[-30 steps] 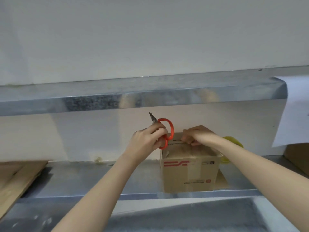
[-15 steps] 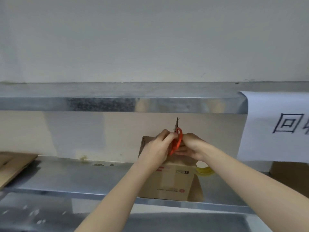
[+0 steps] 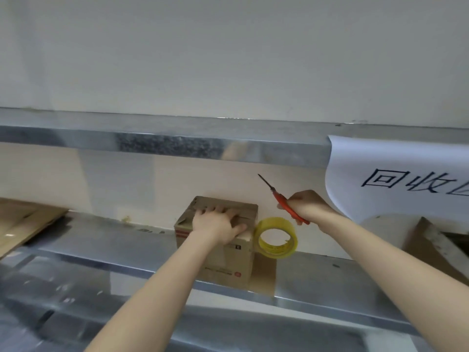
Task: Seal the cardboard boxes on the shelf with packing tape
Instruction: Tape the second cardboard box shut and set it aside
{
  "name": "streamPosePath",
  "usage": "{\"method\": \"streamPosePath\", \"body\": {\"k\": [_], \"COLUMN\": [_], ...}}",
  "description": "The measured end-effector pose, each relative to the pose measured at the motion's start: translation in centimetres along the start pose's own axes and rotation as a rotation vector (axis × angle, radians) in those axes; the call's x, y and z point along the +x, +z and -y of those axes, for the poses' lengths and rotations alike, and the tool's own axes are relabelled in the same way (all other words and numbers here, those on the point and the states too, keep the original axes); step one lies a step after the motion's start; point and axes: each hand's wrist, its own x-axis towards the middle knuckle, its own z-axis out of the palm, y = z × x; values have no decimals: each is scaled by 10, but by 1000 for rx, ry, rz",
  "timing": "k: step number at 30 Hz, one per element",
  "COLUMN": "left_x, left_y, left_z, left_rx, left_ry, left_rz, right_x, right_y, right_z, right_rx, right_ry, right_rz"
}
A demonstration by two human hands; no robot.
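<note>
Under the left grip [image 3: 218, 222], spread flat, the cardboard box [image 3: 228, 260] looks light, crushable: press along its seam; the right grip [image 3: 308, 207] clutches scissors [image 3: 279, 198].

From where I stand, the left hand [image 3: 217, 224] lies flat over the top of the cardboard box [image 3: 223, 260], so the seam beneath it is out of sight. The right hand [image 3: 308, 205] swallows the finger loops of the orange scissors [image 3: 278, 196]; only the blades and a stretch of handle poke out. The small print on the box front is too fine to read. The paper sign [image 3: 396, 179] runs off the right edge, its third character chopped. A flat cardboard sheet [image 3: 28, 219] is cut by the left edge, and another box [image 3: 429, 240] by the right.
</note>
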Motion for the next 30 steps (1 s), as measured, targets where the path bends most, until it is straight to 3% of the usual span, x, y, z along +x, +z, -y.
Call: {"method": "streamPosePath", "body": {"k": [4, 6, 10, 12, 17, 20, 25, 30], "left_x": [1, 1, -7, -14, -37, -45, -45, -46], "left_y": [-9, -3, 18, 19, 22, 27, 40, 39], "left_z": [41, 44, 26, 19, -22, -51, -87, -119], "left_rx": [36, -9, -340, -364, -149, -132, -184, -410], "left_ry": [71, 88, 78, 22, -225, -363, -536, -707], "left_rz": [62, -9, -216, -291, -457, -448, -414, -444], "right_x": [-4, -3, 1, 3, 17, 23, 29, 29], "right_y": [-6, -3, 10, 13, 12, 4, -12, -16], "right_z": [-1, -6, -7, -2, 6, 1, -7, -14], "right_rx": [-148, -172, -248, -280, -311, -326, -328, -378], "right_ry": [-28, -32, -96, -148, -245, -310, -412, -482], "right_rz": [-20, 0, 4, 36, 128, 155, 235, 317]}}
